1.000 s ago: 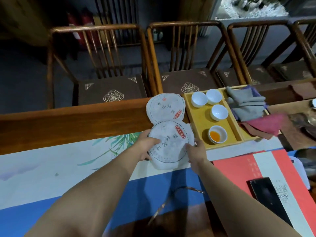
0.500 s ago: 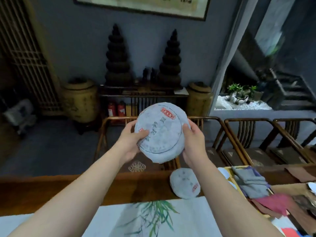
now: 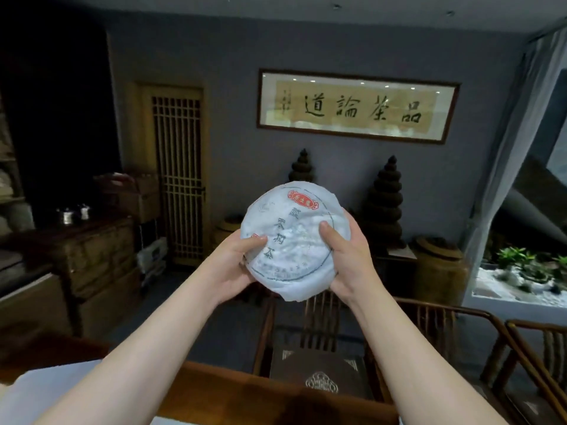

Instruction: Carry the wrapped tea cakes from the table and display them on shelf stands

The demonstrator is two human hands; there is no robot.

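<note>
lifted higher since a moment ago, tea cake (image 3: pixel 294 240) sits between my left hand (image 3: pixel 236 265) and right hand (image 3: pixel 346 259), both gripping its edges, face toward me, equally near.

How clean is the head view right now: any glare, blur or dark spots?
Head view: wrapped tea cake lit and mostly legible between left hand and right hand; small glare spots on the framed calligraphy; left side of room dark; wide-angle bending at edges; mild softness overall.

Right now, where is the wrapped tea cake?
In the head view, the wrapped tea cake is mid-frame, held up between the left hand and right hand, below the calligraphy frame.
</note>
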